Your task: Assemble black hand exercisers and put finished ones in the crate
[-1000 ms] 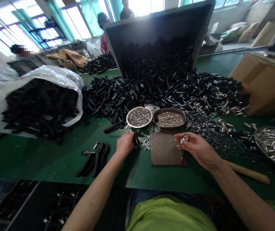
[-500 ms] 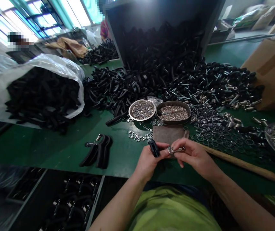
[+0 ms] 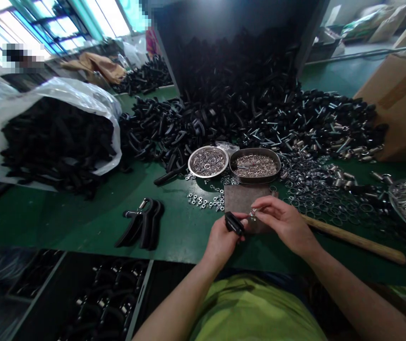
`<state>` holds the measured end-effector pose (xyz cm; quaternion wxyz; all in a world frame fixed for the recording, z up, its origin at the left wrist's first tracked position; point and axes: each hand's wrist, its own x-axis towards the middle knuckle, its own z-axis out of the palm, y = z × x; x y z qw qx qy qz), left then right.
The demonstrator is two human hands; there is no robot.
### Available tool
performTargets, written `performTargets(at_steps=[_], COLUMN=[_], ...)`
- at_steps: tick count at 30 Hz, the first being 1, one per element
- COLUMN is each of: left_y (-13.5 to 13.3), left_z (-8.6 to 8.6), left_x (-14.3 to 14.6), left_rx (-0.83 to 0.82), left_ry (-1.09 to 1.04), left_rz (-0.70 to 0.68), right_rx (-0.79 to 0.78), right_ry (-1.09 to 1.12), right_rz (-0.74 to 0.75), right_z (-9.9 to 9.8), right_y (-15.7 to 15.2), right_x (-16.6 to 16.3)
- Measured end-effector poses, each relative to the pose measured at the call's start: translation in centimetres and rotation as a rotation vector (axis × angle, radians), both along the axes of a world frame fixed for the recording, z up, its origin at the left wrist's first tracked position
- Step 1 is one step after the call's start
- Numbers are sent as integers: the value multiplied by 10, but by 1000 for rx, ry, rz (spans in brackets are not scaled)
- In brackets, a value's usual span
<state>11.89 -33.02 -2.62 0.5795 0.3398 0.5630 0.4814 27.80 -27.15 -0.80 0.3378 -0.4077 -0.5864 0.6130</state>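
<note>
Apparently for steady close work, the left hand (image 3: 221,242) grips a black handle (image 3: 234,224) by the near part of a metal plate (image 3: 240,198) on the table (image 3: 181,234), while the right hand (image 3: 288,225) pinches a small metal piece (image 3: 253,214) just beside it.
</note>
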Motion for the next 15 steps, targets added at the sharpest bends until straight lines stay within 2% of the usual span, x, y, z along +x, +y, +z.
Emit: performTargets(at_steps=[3, 5, 8, 12, 15], left_y=[0, 1, 3, 4, 4], left_z=[-6, -7, -7, -4, 2], left_x=[12, 18, 25, 30, 31], left_rx=[-272, -327, -310, -269, -215], left_ry=[-421, -546, -582, -544, -407], left_rz=[-11, -26, -50, -77, -117], right_rx=[146, 193, 296, 496, 518], right_ry=[-27, -7, -44, -214, -306], right_rz=[-13, 8, 32, 55, 50], right_z=[9, 14, 17, 17, 17], right_y=[-1, -4, -9, -13, -15], right_x=[1, 1, 0, -1, -2])
